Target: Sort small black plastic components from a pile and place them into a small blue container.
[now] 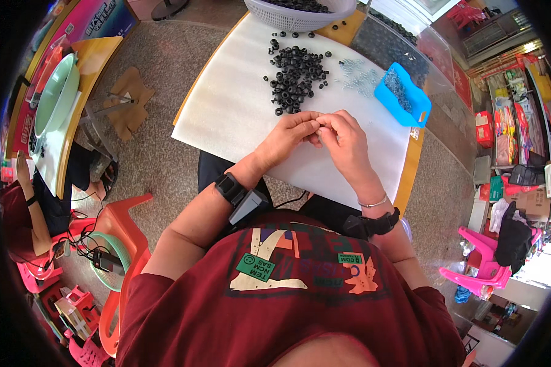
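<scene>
The left hand (pixel 292 136) and right hand (pixel 348 144) meet over the near part of a white foam sheet (pixel 226 113) laid on the bench (pixel 408 183). Each grip is pinched closed, thumb against fingers, and the two sets of fingertips come together around a small dark piece (pixel 321 126). The fingers cover most of it, so its shape cannot be told; it lies right at the tips, between the two hands.

The loose pile of black rounded parts (pixel 295 78) sits just beyond the grip, on the far side from the person's body and slightly to the left; its nearest parts lie just beside the left hand's knuckles. Small clear pieces (pixel 359 77) are scattered beyond the right hand, to the right of the pile. Farther right, a blue tray (pixel 421 105) holds more of them. A lavender basket (pixel 294 23) of black parts stands at the far end.
</scene>
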A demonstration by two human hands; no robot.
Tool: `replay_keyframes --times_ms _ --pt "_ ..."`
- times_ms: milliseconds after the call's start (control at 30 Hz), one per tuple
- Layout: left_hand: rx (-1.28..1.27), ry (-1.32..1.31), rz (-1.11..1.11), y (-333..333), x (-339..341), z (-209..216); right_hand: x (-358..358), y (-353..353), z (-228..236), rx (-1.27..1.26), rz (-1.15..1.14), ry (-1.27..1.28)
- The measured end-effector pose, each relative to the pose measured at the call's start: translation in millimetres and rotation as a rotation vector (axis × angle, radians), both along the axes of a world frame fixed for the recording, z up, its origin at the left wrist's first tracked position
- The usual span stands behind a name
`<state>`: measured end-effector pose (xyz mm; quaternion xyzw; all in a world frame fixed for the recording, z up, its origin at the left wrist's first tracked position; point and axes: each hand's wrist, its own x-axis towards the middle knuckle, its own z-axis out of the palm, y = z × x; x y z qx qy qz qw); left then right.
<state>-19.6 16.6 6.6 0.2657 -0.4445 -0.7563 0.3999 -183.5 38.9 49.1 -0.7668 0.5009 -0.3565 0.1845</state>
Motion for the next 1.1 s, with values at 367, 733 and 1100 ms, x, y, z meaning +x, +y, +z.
replay_keyframes --times_ms 367,733,1100 --pt "0.078 0.120 0.046 -3 0 -6 7 7 7 0.143 -0.060 -0.318" --pt "0.101 0.137 0.011 -5 0 -7 -3 6 -8 -0.064 -0.079 -0.078" --pt "0.130 0.161 0.021 -3 2 -2 -3 6 3 0.167 -0.079 -0.317"
